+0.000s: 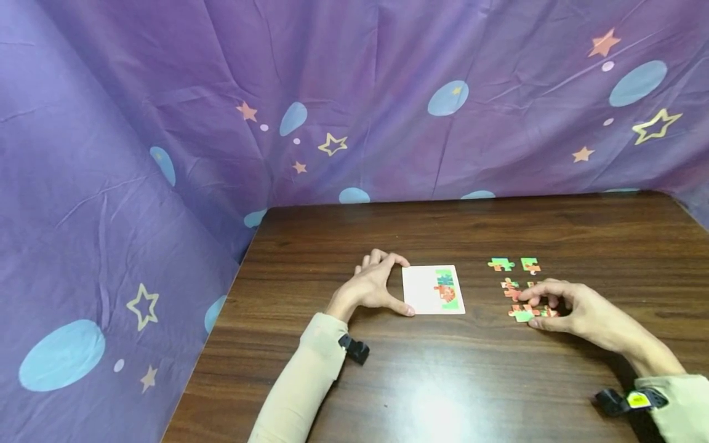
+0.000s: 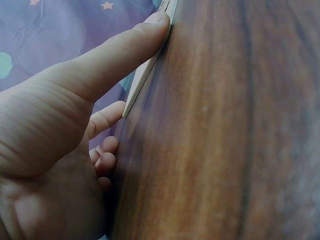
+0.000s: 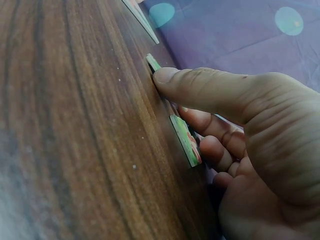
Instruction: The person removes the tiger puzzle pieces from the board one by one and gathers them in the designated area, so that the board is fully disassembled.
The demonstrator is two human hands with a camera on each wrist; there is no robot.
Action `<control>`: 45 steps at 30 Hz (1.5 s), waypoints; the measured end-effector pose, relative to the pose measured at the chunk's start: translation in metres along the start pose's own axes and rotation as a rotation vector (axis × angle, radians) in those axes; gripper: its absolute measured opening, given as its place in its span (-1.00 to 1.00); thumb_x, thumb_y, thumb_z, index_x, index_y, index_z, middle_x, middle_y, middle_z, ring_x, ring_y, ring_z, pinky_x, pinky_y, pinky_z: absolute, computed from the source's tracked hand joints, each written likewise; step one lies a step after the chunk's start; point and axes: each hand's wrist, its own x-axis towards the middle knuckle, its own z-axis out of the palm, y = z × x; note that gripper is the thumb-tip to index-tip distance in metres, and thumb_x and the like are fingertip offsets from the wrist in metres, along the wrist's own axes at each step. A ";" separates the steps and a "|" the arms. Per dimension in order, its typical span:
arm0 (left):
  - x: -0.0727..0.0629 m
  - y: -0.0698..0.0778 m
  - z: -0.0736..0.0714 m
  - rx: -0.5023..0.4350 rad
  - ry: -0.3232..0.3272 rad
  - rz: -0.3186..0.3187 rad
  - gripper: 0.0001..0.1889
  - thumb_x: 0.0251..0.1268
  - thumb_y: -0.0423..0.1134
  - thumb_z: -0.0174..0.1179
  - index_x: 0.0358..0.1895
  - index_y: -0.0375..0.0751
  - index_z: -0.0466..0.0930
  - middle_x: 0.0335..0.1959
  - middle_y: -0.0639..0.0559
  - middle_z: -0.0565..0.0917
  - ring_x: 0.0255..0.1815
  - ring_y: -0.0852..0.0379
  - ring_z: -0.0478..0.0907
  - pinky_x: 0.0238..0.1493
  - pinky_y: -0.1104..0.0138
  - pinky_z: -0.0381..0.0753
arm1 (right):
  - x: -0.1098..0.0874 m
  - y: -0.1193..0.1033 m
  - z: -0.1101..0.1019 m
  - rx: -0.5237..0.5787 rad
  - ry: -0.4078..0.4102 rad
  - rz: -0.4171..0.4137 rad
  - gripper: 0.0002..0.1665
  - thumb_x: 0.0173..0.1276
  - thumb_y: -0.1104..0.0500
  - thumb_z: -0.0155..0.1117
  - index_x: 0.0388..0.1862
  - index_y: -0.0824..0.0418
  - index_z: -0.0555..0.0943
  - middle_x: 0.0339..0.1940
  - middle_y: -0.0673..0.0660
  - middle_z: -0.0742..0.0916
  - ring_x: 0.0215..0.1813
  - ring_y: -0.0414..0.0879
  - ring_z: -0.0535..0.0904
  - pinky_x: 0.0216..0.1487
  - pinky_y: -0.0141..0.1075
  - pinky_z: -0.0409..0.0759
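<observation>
My left hand [image 1: 373,286] holds a square white puzzle board [image 1: 418,289] flat on the table, its thumb at the near left corner and index finger at the far left corner. In the left wrist view the thumb lies along the board's edge [image 2: 142,77]. A strip of joined green, blue and red pieces [image 1: 445,289] lies on the board's right side. Over the loose jigsaw pieces at the right hovers my right hand [image 1: 576,311], fingers bent, thumb by a green-and-red piece [image 1: 522,315] and index fingertip at a red piece [image 1: 511,289]. Its palm hides some pieces.
Two more loose pieces, one green and red [image 1: 501,264] and another beside it [image 1: 530,264], lie farther back. The brown wooden table [image 1: 443,369] meets a purple curtain [image 1: 388,123] with stars behind and at the left.
</observation>
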 end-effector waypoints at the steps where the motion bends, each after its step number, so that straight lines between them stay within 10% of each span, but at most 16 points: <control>1: 0.000 0.000 0.000 -0.003 -0.001 -0.004 0.07 -0.07 0.22 0.81 0.56 0.25 0.39 0.51 -0.06 0.29 0.45 -0.06 0.23 0.44 0.05 0.29 | 0.000 0.000 0.000 -0.005 -0.003 -0.005 -0.39 0.21 0.36 0.73 0.24 0.08 0.78 -0.21 -0.02 0.73 -0.31 -0.19 0.54 -0.35 -0.31 0.48; 32: 0.005 -0.006 0.005 -0.011 0.014 0.010 0.08 -0.14 0.25 0.82 0.53 0.28 0.41 0.43 -0.03 0.31 0.37 -0.04 0.25 0.39 0.07 0.30 | -0.001 0.000 0.001 -0.021 0.003 -0.056 -0.36 0.20 0.36 0.73 0.26 0.10 0.77 -0.18 -0.03 0.74 -0.25 -0.21 0.57 -0.31 -0.32 0.49; 45: 0.006 -0.009 0.005 -0.023 0.012 0.022 0.07 -0.14 0.28 0.82 0.52 0.31 0.41 0.43 -0.03 0.31 0.38 -0.05 0.25 0.40 0.06 0.28 | -0.003 0.001 0.000 0.044 0.021 0.043 -0.44 0.30 0.35 0.68 0.26 0.10 0.77 -0.19 0.03 0.76 -0.31 -0.15 0.60 -0.36 -0.26 0.50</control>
